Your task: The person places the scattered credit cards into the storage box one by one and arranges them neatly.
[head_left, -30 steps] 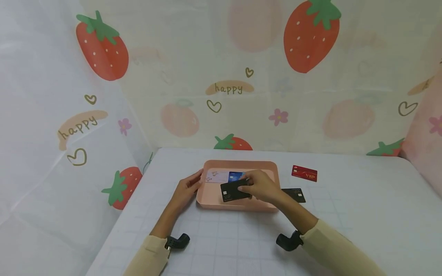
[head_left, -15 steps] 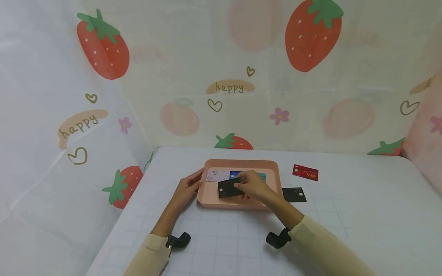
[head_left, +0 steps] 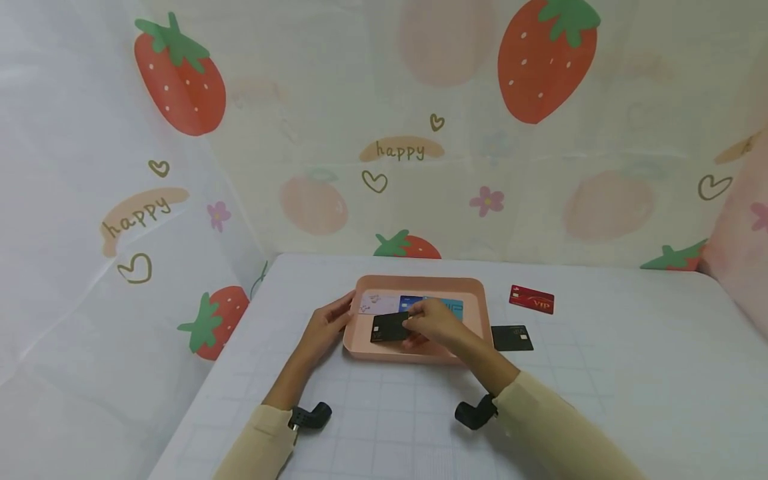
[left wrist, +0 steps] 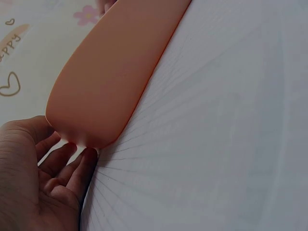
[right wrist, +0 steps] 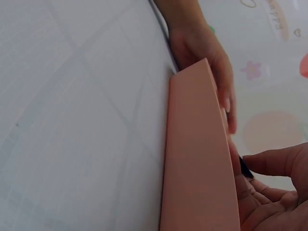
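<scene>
In the head view my right hand (head_left: 433, 323) pinches a black card (head_left: 390, 327) between thumb and fingers, close over the front part of a pink tray (head_left: 414, 358). The card's right end is hidden by the fingers; in the right wrist view only a dark corner shows beyond the tray wall. My left hand (head_left: 326, 328) holds the tray's left end, with fingertips against the outer wall (left wrist: 96, 96) in the left wrist view. Along the tray's back lie a pale patterned card (head_left: 378, 305), a blue card (head_left: 410, 302) and a teal card (head_left: 455, 308), partly covered by my right hand.
On the white table (head_left: 612, 373), right of the tray, lie a red card (head_left: 532, 299) marked VIP and another black card (head_left: 513, 338) close beside the tray's right wall. A strawberry-printed curtain (head_left: 336, 87) stands behind the table and along its left.
My right hand has moved left and lower with the black card, uncovering more of the teal card. The left hand stays at the tray's left end.
</scene>
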Available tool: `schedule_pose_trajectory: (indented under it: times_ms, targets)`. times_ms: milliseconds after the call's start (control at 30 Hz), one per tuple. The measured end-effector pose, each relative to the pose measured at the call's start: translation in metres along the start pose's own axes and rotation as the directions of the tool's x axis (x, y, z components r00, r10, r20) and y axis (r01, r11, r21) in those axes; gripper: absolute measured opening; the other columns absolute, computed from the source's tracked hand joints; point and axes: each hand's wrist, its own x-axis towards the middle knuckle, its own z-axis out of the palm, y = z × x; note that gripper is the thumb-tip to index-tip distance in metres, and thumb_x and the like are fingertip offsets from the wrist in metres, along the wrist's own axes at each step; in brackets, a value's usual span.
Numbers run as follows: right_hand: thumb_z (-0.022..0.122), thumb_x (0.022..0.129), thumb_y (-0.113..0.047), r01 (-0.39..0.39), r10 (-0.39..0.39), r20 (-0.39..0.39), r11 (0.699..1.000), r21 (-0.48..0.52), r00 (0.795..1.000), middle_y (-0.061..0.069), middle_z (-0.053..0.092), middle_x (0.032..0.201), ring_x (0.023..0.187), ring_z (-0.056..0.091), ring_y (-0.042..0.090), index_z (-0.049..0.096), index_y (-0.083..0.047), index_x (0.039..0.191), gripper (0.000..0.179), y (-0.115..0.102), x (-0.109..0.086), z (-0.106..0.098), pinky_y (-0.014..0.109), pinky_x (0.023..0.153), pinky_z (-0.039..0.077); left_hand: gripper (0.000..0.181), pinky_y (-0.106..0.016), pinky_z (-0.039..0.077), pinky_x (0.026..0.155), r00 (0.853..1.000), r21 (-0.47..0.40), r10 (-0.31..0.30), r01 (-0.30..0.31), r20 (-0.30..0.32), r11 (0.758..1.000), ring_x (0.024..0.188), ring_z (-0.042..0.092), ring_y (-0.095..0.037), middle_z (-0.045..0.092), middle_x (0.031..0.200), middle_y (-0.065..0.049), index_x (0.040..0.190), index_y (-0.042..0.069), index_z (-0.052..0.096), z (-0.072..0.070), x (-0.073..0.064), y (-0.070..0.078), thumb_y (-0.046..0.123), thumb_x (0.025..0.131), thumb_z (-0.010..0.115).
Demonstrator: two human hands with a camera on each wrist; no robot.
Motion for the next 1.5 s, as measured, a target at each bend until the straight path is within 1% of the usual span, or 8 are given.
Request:
schedule_pose_trajectory:
  times_ms: [133, 267, 400, 633, 833, 967, 1233, 1500]
  targets:
    - [0.064, 0.097, -0.001, -0.019, 0.02, -0.009, 0.999, 0.039, 1.0, 0.023, 0.072, 0.094, 0.065, 0.074, 0.024, 0.061, 0.012, 0.122, 0.029, 0.001, 0.005, 0.003, 0.031, 0.064, 0.063, 0.048, -0.037, 0.044, 0.11, 1.0, 0.005, 0.002, -0.002, 0.005, 1.0, 0.142, 0.045, -0.023, 0.047, 0.155, -0.003, 0.151, 0.013, 0.05, 0.0, 0.001, 0.0, 0.017, 0.104, 0.059]
    - [0.065, 0.097, -0.003, -0.023, 0.024, -0.023, 0.999, 0.039, 0.999, 0.025, 0.071, 0.09, 0.064, 0.074, 0.025, 0.067, 0.009, 0.106, 0.015, 0.002, 0.009, 0.007, 0.03, 0.063, 0.062, 0.048, -0.036, 0.044, 0.11, 1.0, 0.008, 0.002, -0.002, 0.009, 1.0, 0.142, 0.045, -0.022, 0.047, 0.155, -0.003, 0.152, 0.012, 0.048, 0.0, 0.001, 0.0, 0.016, 0.105, 0.058]
    - [0.067, 0.097, -0.004, -0.027, 0.028, -0.053, 0.999, 0.018, 0.998, 0.022, 0.072, 0.082, 0.062, 0.074, 0.024, 0.069, 0.008, 0.098, 0.012, 0.005, 0.013, 0.011, 0.029, 0.061, 0.062, 0.049, -0.035, 0.044, 0.11, 1.0, 0.006, 0.003, -0.003, 0.014, 1.0, 0.142, 0.046, -0.023, 0.046, 0.156, -0.004, 0.152, 0.011, 0.047, 0.0, 0.002, -0.001, 0.016, 0.105, 0.057]
    - [0.067, 0.097, -0.008, -0.034, 0.032, -0.077, 0.999, -0.021, 0.996, 0.014, 0.073, 0.072, 0.057, 0.072, 0.021, 0.072, 0.009, 0.094, 0.018, 0.007, 0.016, 0.014, 0.025, 0.055, 0.059, 0.049, -0.037, 0.044, 0.11, 1.0, 0.005, 0.018, -0.019, 0.018, 1.0, 0.142, 0.046, -0.024, 0.046, 0.155, -0.005, 0.152, 0.011, 0.048, -0.002, 0.001, -0.002, 0.018, 0.105, 0.058]
    - [0.066, 0.098, -0.011, -0.069, 0.068, -0.054, 0.997, -0.021, 0.996, 0.014, 0.072, 0.069, 0.054, 0.071, 0.019, 0.073, 0.01, 0.091, 0.023, 0.005, 0.017, 0.016, 0.025, 0.054, 0.059, 0.048, -0.034, 0.045, 0.109, 1.0, 0.01, 0.011, -0.011, 0.009, 1.0, 0.14, 0.048, -0.022, 0.049, 0.154, -0.005, 0.151, 0.013, 0.049, -0.002, 0.003, -0.003, 0.018, 0.104, 0.059]
    - [0.067, 0.098, -0.012, -0.084, 0.082, -0.035, 0.995, -0.052, 0.996, 0.014, 0.072, 0.068, 0.052, 0.069, 0.017, 0.073, 0.008, 0.09, 0.023, 0.004, 0.019, 0.017, 0.025, 0.052, 0.059, 0.048, -0.033, 0.045, 0.109, 1.0, 0.011, 0.007, -0.007, 0.005, 1.0, 0.14, 0.048, -0.022, 0.049, 0.153, -0.006, 0.151, 0.013, 0.049, -0.001, 0.004, -0.003, 0.015, 0.104, 0.059]
    - [0.065, 0.099, -0.014, -0.077, 0.077, -0.008, 0.992, -0.099, 0.997, 0.014, 0.071, 0.068, 0.052, 0.069, 0.018, 0.074, 0.006, 0.089, 0.023, 0.004, 0.02, 0.018, 0.025, 0.052, 0.058, 0.049, -0.036, 0.044, 0.11, 1.0, 0.027, 0.015, -0.015, 0.012, 1.0, 0.141, 0.047, -0.021, 0.049, 0.154, -0.005, 0.152, 0.012, 0.049, -0.001, 0.004, -0.004, 0.016, 0.104, 0.059]
    - [0.064, 0.1, -0.013, -0.069, 0.07, 0.01, 0.994, -0.087, 0.997, 0.015, 0.072, 0.069, 0.053, 0.07, 0.02, 0.073, 0.007, 0.089, 0.025, 0.005, 0.022, 0.019, 0.025, 0.052, 0.058, 0.049, -0.037, 0.044, 0.11, 1.0, 0.037, 0.02, -0.021, 0.009, 0.999, 0.14, 0.049, -0.023, 0.049, 0.153, -0.007, 0.152, 0.012, 0.049, -0.002, 0.004, -0.004, 0.014, 0.103, 0.059]
